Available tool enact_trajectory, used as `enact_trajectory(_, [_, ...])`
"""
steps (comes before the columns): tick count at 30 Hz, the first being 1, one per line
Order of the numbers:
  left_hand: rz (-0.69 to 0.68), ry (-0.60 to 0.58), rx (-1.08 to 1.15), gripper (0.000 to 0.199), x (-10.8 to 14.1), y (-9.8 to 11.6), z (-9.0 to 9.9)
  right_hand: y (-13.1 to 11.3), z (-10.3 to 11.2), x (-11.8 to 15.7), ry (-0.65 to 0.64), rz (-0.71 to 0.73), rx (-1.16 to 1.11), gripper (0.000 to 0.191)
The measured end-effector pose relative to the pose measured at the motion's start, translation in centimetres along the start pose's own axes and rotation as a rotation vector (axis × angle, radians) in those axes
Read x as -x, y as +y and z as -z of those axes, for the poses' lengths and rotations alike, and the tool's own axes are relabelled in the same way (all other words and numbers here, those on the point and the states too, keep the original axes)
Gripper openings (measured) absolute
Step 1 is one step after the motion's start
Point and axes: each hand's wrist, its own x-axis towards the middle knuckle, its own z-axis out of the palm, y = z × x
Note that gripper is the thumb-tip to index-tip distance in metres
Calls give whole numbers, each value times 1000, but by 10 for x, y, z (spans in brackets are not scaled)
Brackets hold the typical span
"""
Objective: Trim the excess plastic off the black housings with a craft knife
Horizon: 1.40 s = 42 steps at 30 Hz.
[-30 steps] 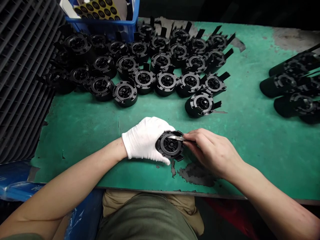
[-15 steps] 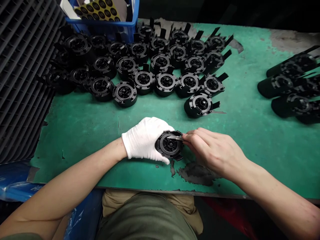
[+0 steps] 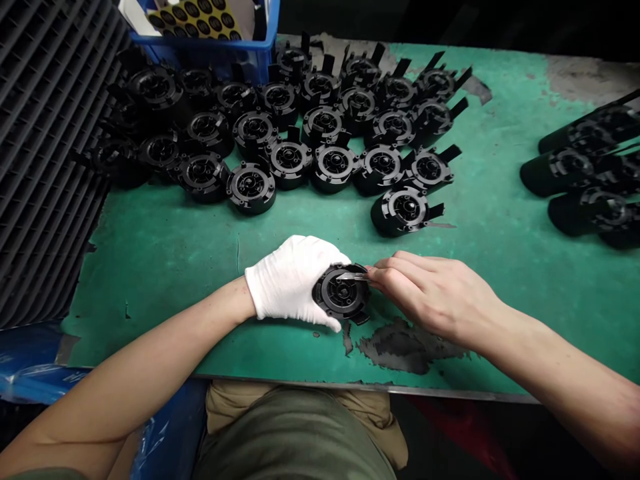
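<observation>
My left hand [image 3: 295,280], in a white glove, is wrapped round a black round plastic housing [image 3: 343,308] near the table's front edge. The housing's ringed face, with small posts inside, is turned up toward me. From the right, my bare right hand [image 3: 430,290] pinches a small knife [image 3: 354,276] with a thin pointed metal blade. Its blade lies over the upper part of the housing's face; whether the tip touches the plastic I cannot tell. The knife's handle is hidden in my fingers.
Several similar black housings [image 3: 250,187] stand in rows behind my hands, with more [image 3: 555,170] at the right. A blue bin [image 3: 210,50] holding a yellow sticker sheet [image 3: 197,19] sits at the back left. Stacked dark ribbed trays [image 3: 50,153] rise at the left. The green tabletop [image 3: 165,233] is worn.
The knife's blade has turned slightly and lies a little flatter across the housing's face. Both hands keep their holds and nearly the same places; the whole view has shifted slightly.
</observation>
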Motion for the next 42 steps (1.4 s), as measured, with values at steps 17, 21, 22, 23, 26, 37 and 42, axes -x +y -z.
enact_trajectory(17, [-27,38,-52,88,6,-1,-6,25,-17,5,-2,57,-108,7])
enact_trajectory(21, [-18,26,-36,104,7,2,-7,17,-13,6,9,-8,-117,5])
enact_trajectory(22, [-21,20,-31,108,8,4,-7,12,-10,7,10,-42,-100,6])
enact_trajectory(23, [-20,13,-24,110,7,5,-6,6,-7,9,12,-88,-77,9])
enact_trajectory(26, [-6,-10,4,103,6,9,-6,-20,4,17,27,-289,-53,17])
enact_trajectory(37, [-7,29,14,108,5,6,-10,-66,1,26,-12,-444,-246,44])
enact_trajectory(42, [-7,34,23,107,4,5,-11,-62,2,27,-40,-407,-223,56])
